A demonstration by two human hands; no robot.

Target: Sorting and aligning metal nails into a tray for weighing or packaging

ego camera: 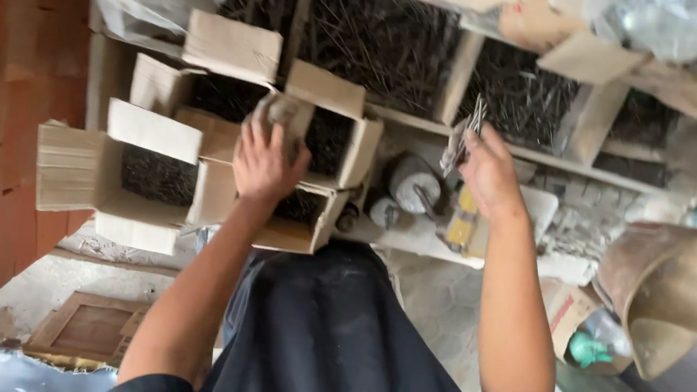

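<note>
Dark cloth covers the person's lap at the near edge, with both bare forearms reaching away from it. Left hand (267, 162) curls closed over a grey rounded lump (281, 113), pressing on the rim of an open cardboard box (317, 161) filled with dark nails. Right hand (486, 170) pinches a bundle of nails (466, 137), fingers closed, points up. Beyond, wooden bins (461, 75) hold more nails; a brass scoop (675, 289) sits at the right.
</note>
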